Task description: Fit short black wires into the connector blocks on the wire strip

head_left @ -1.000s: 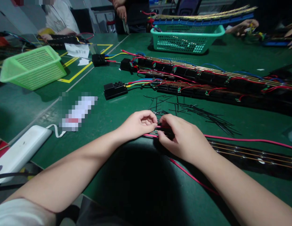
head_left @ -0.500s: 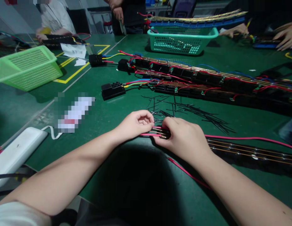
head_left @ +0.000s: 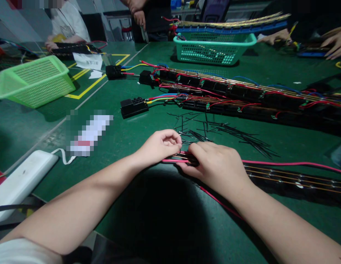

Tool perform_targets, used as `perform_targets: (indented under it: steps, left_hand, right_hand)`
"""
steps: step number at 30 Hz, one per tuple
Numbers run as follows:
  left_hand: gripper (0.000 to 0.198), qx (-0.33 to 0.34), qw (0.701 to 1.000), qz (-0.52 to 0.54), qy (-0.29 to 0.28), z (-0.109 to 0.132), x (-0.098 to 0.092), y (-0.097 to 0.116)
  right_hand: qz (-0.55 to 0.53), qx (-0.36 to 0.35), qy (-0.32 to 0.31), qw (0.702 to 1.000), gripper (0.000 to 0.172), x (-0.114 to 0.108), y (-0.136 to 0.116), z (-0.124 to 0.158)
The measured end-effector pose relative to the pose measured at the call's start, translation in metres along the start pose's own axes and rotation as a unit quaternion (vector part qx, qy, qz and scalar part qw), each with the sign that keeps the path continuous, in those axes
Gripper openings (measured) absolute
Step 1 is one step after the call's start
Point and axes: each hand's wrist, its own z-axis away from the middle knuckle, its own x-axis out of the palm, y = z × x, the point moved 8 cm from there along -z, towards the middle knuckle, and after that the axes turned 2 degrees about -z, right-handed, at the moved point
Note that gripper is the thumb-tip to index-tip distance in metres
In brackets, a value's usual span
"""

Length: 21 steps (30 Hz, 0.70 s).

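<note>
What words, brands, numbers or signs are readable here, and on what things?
None can be read.
White paper near the light green basket: dark print, too small and blurred.
Pixelated pale object by the long white object: any text is hidden.

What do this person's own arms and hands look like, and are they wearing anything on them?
The left hand and right hand are human and ungloved; no rings or watch show. A whitish short sleeve shows on the left arm. The visible right arm is bare.
</note>
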Motion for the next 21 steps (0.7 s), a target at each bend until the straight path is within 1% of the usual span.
perform_targets:
  steps: [3,6,8,12,16,21]
  left_hand:
    - [0.01,0.004,1.0,0.0,0.014,0.0,-0.002,-0.001]
    - [0.009,0.005,1.0,-0.001,0.017,0.0,-0.002,-0.001]
    - [0.009,0.007,1.0,0.001,0.014,0.0,-0.002,-0.001]
    - [0.011,0.014,1.0,0.001,0.009,0.0,-0.003,0.001]
    - [0.011,0.026,1.0,-0.011,0.003,-0.001,-0.003,0.003]
    - [0.01,0.033,0.999,-0.023,0.007,-0.002,-0.002,0.005]
  right_hand:
    - [-0.008,-0.002,-0.03,1.0,0.026,-0.001,-0.001,-0.001]
    - [-0.02,-0.02,-0.053,0.998,0.021,0.001,-0.001,-0.002]
    - [-0.031,-0.034,-0.049,0.998,0.019,0.004,-0.002,-0.002]
    - [-0.056,-0.047,-0.031,0.997,0.024,0.008,0.0,0.0]
    - [-0.06,-0.058,-0.027,0.996,0.019,0.01,0.0,0.001]
    - [-0.065,-0.061,-0.018,0.996,0.019,0.008,-0.001,0.001]
